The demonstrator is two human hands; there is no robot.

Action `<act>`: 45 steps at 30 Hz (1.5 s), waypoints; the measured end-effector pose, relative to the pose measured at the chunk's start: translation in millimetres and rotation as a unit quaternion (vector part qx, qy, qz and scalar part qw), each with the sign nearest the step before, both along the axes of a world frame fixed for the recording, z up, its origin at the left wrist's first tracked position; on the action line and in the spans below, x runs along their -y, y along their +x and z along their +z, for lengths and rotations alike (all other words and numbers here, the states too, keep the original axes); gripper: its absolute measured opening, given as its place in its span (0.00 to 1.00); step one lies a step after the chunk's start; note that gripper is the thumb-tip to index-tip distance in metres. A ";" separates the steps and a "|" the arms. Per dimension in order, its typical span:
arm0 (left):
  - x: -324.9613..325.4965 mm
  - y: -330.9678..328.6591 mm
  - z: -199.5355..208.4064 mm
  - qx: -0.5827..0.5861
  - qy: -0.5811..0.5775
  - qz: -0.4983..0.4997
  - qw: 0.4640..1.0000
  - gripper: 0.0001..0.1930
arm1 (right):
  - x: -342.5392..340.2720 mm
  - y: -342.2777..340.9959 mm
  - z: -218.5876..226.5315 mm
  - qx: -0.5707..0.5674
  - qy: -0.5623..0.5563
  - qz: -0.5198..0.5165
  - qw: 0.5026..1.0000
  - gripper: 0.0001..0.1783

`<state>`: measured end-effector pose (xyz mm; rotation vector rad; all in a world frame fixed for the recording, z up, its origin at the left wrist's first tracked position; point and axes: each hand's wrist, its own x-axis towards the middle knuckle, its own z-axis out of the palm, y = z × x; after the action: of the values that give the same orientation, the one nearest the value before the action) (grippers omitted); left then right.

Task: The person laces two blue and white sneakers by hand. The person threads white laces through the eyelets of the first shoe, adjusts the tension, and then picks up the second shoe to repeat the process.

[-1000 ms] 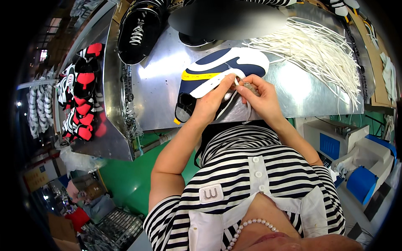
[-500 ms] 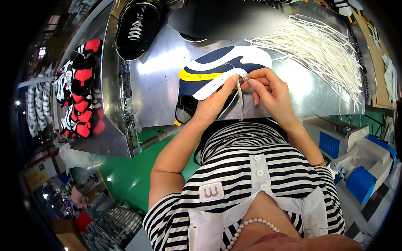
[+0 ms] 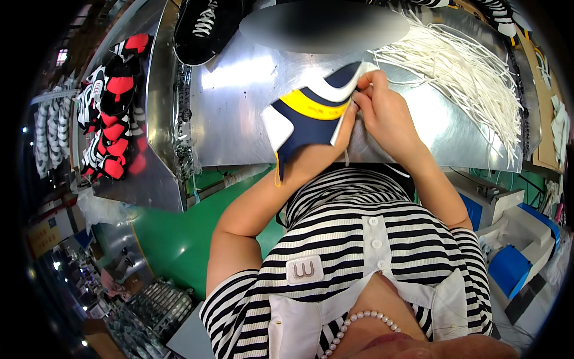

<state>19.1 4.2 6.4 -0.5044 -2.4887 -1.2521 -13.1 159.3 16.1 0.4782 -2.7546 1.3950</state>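
Right hand (image 3: pixel 387 116) narrow: thumb and fingertips drawn together at the white edge of the shoe upper (image 3: pixel 308 130); what lies between them cannot be told. Left hand (image 3: pixel 327 155) closed on the shoe upper, gripping it from beneath along its near edge. The item, navy and white with a yellow band, is held tilted above the near part of the surface (image 3: pixel 230 122), its lower left tip beside the left wrist. A pale strand (image 3: pixel 347 157) hangs below the hands.

Assessment: the step in hand appears to be fine finger work at that edge. For a good result, the left hand should hold the edge firm and turned toward the right, bending the material gently so that no crease sets. The right should pinch close in, draw evenly, and leave the pale strand free of twists. Risk, as judged: a hard one-sided tug could pucker the material.

Farther off, white laces (image 3: pixel 460 78) lie heaped to the right; strays should not catch on the item. At the far left stands a black shoe (image 3: pixel 200 45) with white lacing, well apart from the work.
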 end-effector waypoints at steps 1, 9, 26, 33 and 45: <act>-0.5 3.1 -3.3 0.123 0.145 0.000 0.982 0.14 | 0.0 -1.9 -1.0 0.010 0.023 0.022 0.999 0.11; 8.0 -11.2 -1.6 0.353 0.405 -0.036 0.843 0.14 | -72.4 0.9 35.4 -0.015 0.066 -0.070 0.995 0.28; 37.0 -46.5 -3.7 0.257 -0.091 -0.013 0.962 0.11 | -44.1 -28.9 -1.5 0.165 -0.187 -0.107 0.963 0.25; 27.6 -29.2 18.7 0.195 -0.231 -0.062 0.951 0.14 | -52.9 -32.3 -32.6 0.099 -0.276 -0.140 0.946 0.15; 26.3 -35.9 43.6 0.005 -0.180 0.036 0.983 0.10 | -77.0 53.4 -30.1 0.216 -0.033 0.166 0.962 0.11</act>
<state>-16.8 -22.1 50.0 -0.4860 -2.7278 -0.7787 40.3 236.3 -14.1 0.7433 -3.0513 1.8599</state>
